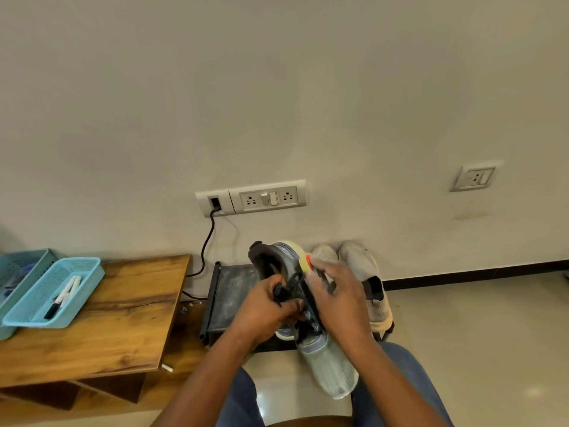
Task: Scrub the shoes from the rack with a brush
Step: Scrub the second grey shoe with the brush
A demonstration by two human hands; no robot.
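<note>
Just in front of the rack (229, 291), above the lap: grey-blue shoe (331, 362), lifted clear of the shelf and held between both hands. Long axis from the heel, up and away toward the rack's wall side, down to the toe, pointing back at the knees and slightly rightward.

Left hand (264, 309) clenched round the dark laces and tongue at mid-shoe, steadying from the side nearer the rack's left rail. Right hand (337, 300) curled round a brush (307, 262), with only a yellow-and-red end visible past the fingers, close against the shoe's flank near the heel. Bristles hidden, so contact uncertain. Right hand nearer the heel, then, and left nearer the lacing.

Likely next: strokes along that long axis, heel toward toe, with the left grip turning the shoe to offer fresh surface.

On the rack's right end, behind the right hand: pale pair (366, 272), seemingly waiting. Below the left wrist, at the rack's front edge: blue-grey toe cap (284, 334), probably the mate.
</note>
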